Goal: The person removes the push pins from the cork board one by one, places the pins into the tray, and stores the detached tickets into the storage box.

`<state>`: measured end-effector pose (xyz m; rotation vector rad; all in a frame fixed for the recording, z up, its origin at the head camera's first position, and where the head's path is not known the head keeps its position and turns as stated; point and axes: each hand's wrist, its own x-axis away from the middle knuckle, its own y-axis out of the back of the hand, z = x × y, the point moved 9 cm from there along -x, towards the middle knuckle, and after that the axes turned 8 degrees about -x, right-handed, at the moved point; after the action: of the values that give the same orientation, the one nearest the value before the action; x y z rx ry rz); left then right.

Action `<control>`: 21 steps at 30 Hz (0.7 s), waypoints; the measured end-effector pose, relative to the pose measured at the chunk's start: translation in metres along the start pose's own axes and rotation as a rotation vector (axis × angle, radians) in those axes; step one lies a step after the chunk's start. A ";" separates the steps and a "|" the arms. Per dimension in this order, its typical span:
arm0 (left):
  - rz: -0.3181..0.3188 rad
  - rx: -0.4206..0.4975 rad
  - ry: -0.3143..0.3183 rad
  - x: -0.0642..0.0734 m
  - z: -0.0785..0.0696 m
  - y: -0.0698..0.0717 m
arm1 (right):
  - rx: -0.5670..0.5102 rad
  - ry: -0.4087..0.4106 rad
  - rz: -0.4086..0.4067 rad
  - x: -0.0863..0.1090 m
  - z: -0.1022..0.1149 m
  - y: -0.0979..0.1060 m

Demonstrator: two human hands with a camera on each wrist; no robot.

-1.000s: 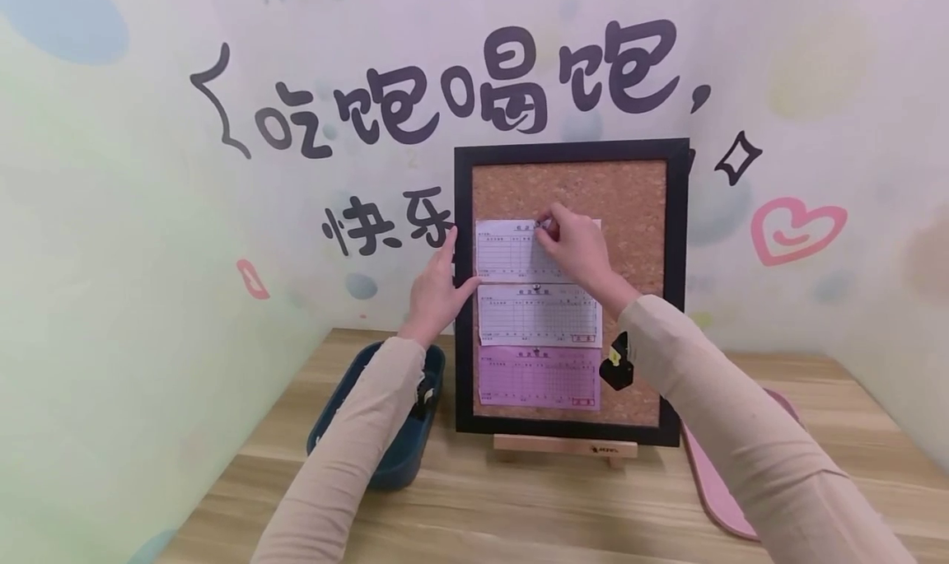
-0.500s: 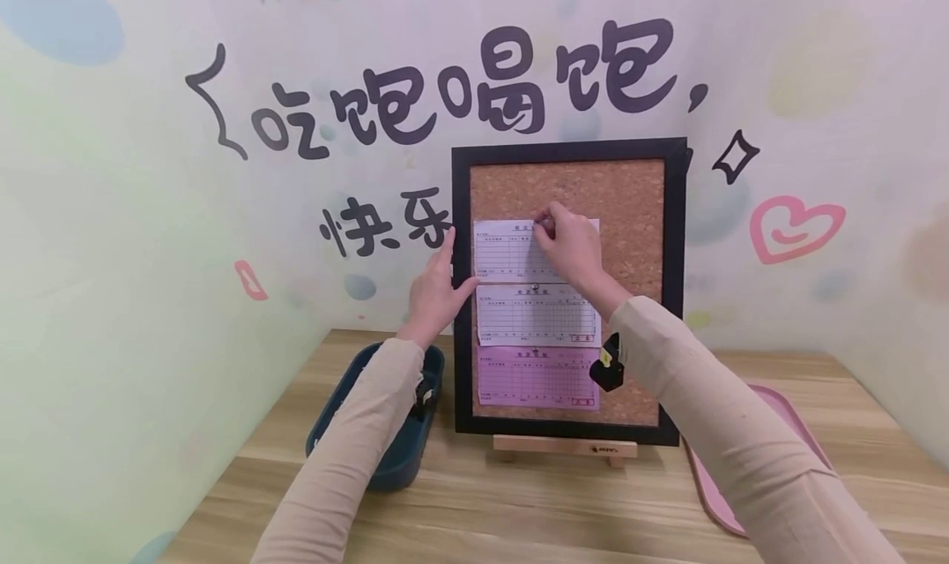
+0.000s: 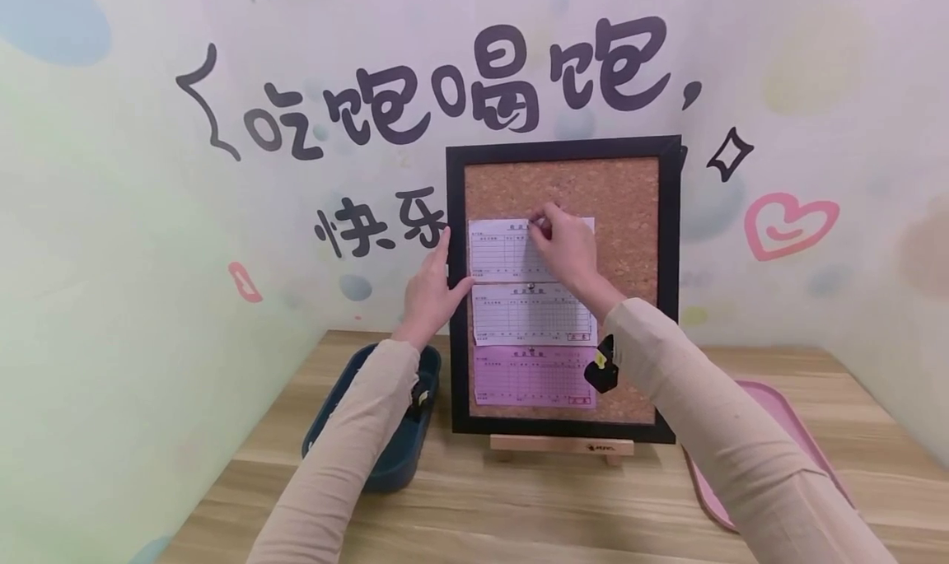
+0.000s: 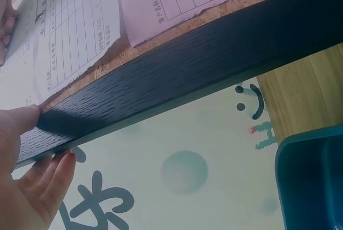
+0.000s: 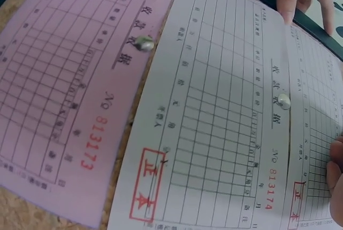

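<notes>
A black-framed corkboard (image 3: 626, 210) leans on a small wooden easel (image 3: 563, 444). Three receipt slips are on it in a column: a white top receipt (image 3: 493, 251), a white middle receipt (image 3: 511, 321) and a pink receipt (image 3: 511, 379). Round-headed pushpins (image 5: 284, 100) show at the upper edges of the lower two. My left hand (image 3: 433, 296) grips the board's left side, thumb in front and fingers behind. At the top receipt's upper edge, the thumb and fingertips of my right hand (image 3: 565, 247) pinch a pushpin, mostly hidden by them.
A dark blue tray (image 3: 396, 473) sits on the wooden table (image 3: 445, 515), left of the board and partly behind my left forearm. To the right lies a pink tray (image 3: 771, 399), half covered by my right sleeve. Behind the board stands a wall (image 3: 786, 95) with painted lettering.
The view shifts slightly, so the board appears a little further left. Both hands keep their places on the board, with the right fingertips still at the top receipt's upper edge.
</notes>
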<state>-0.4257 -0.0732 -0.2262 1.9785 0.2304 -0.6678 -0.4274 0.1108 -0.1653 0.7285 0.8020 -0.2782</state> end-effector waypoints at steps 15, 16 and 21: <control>-0.019 0.003 -0.006 0.001 -0.001 0.001 | -0.011 -0.024 0.080 -0.006 -0.001 -0.001; -0.020 0.003 -0.007 0.001 -0.001 0.001 | -0.009 -0.025 0.081 -0.007 -0.001 -0.001; -0.017 0.003 -0.004 0.001 -0.001 0.001 | -0.013 -0.024 0.090 -0.007 0.000 -0.001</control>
<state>-0.4240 -0.0733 -0.2253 1.9798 0.2439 -0.6832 -0.4328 0.1096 -0.1605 0.7459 0.7457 -0.2004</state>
